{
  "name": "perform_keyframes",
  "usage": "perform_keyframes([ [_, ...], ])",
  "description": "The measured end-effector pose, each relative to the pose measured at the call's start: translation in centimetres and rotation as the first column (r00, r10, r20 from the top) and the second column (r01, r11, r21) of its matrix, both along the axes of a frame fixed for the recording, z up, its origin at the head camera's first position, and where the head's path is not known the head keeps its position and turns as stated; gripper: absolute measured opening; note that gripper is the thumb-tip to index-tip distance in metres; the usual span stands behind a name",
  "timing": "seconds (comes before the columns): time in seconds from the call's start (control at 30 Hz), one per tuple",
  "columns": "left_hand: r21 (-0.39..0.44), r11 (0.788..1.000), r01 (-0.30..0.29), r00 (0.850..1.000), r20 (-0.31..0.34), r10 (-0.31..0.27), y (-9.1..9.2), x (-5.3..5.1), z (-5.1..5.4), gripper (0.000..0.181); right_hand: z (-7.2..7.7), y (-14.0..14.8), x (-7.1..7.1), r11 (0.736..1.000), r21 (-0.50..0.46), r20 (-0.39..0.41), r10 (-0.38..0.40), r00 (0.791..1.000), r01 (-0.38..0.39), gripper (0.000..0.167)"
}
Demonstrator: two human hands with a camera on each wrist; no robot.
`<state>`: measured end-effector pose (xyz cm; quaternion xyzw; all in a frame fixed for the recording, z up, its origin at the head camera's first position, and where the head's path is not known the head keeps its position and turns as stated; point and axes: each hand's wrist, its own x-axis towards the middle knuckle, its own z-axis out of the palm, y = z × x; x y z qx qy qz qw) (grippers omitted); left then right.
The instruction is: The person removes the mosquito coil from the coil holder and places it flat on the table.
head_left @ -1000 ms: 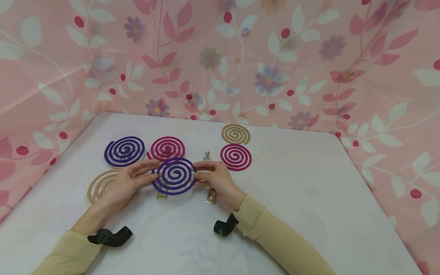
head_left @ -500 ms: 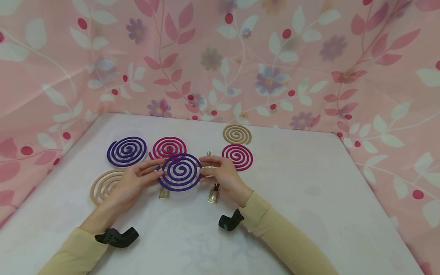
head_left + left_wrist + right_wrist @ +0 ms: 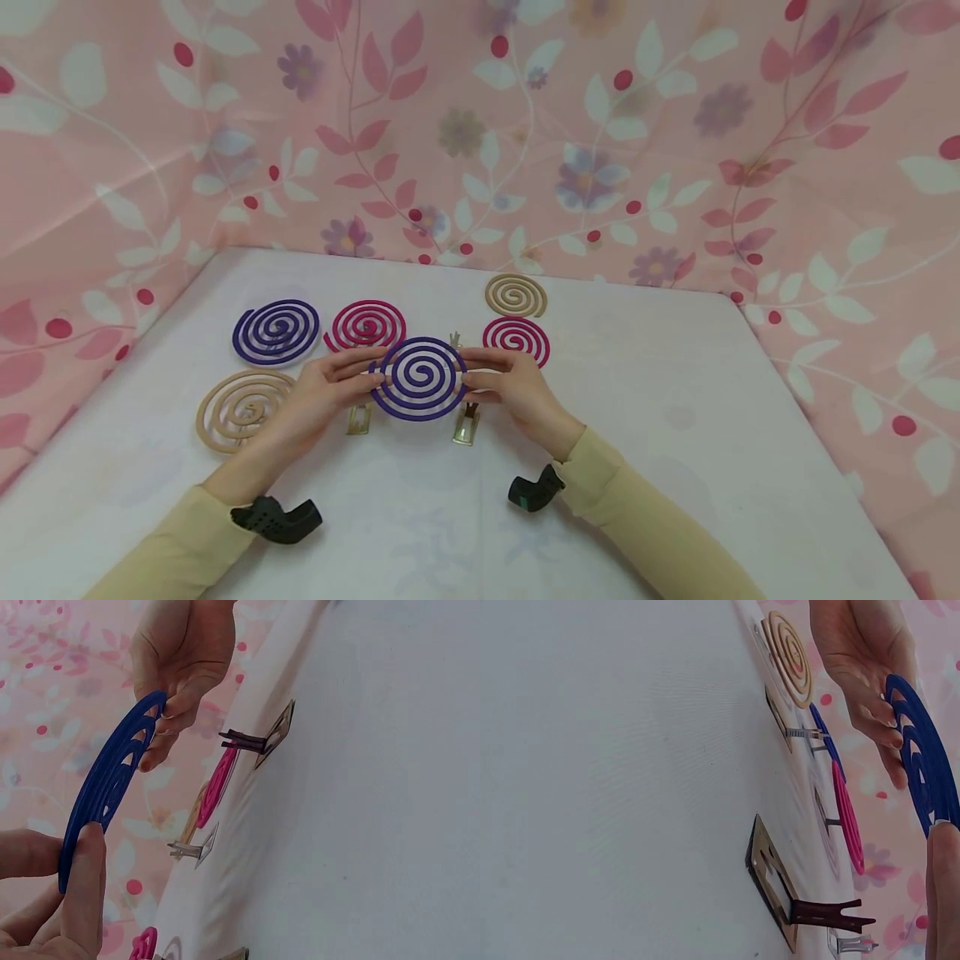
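A blue-purple spiral coil is held up above the table between both hands. The left hand pinches its left edge, and the right hand pinches its right edge. In the left wrist view the coil is tilted, with thumb and fingers on either side of its rim. Beneath it stand small metal stands, one near the left fingers and another with a dark forked clip below the right hand. The right wrist view shows this forked stand standing bare.
On the left are a purple coil, a pink coil and a tan coil, raised on stands. Farther right lie a tan coil and a pink coil. Floral cloth hangs behind the white table.
Both hands have moved to the right with the purple coil between them. It has shifted from over the left metal stand toward the space between the two front stands.
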<state>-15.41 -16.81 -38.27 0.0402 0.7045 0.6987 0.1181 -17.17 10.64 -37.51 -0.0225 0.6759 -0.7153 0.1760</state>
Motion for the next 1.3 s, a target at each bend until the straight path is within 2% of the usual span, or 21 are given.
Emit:
perform_keyframes([
  [0.27, 0.000, 1.000, 0.018, 1.000, 0.014, -0.018, 1.9, 0.0, 0.0, 0.048, -0.6, 1.9, 0.3, 1.000, -0.007, -0.010, -0.021, 1.000, 0.021, 0.038],
  [0.53, 0.037, 0.999, 0.029, 0.999, 0.020, -0.030, 3.7, -0.5, -0.5, 0.047, -1.1, 3.6, 0.5, 0.999, -0.010, -0.002, -0.048, 0.999, 0.048, 0.039],
  [1.0, 0.028, 0.998, 0.064, 0.996, 0.061, -0.066, 6.2, -1.1, -1.2, 0.046, -1.1, 6.1, 1.2, 0.996, -0.009, 0.024, -0.094, 0.995, 0.094, 0.041],
  [1.3, 0.049, 0.995, 0.082, 0.994, 0.074, -0.086, 7.9, -1.3, -1.1, 0.045, -1.3, 7.9, 1.4, 0.995, 0.007, 0.019, -0.099, 0.995, 0.099, 0.044],
])
